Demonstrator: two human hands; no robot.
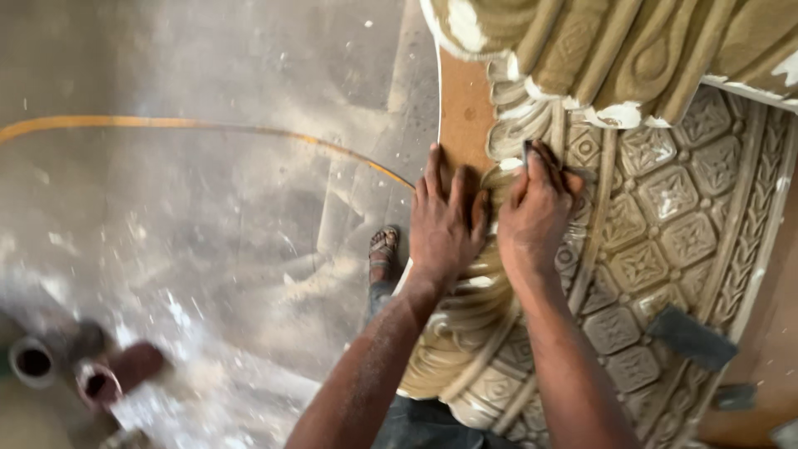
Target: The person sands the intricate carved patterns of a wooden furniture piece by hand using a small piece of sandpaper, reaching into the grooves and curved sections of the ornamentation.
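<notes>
So, bottom of the frame first: two bare forearms come up from the lower middle, and both hands sit on a big carved panel (665, 224) that fills the right side. It's tan, with scrolls near its left edge and a grid of little square flower tiles further right. The left hand (445, 224) lies flat, fingers spread, palm down on the scrollwork at the panel's left edge, gripping nothing. Just beside it, the right hand (536, 212) has its fingers pinched shut on a small dark piece (532, 151), maybe sandpaper, pressed against the carving; hard to tell exactly what it is. Left of the panel, a foot in a sandal (382, 248) stands on the dusty floor (208, 208). Lower right, a dark flat block (692, 337) rests on the tiles. Lower left, two short pipe pieces (71, 370) lie in the white dust. Further up, a thin yellow cord (191, 125) curves across the floor. Top right, another carved piece (615, 50) with white patches overlaps the panel.
</notes>
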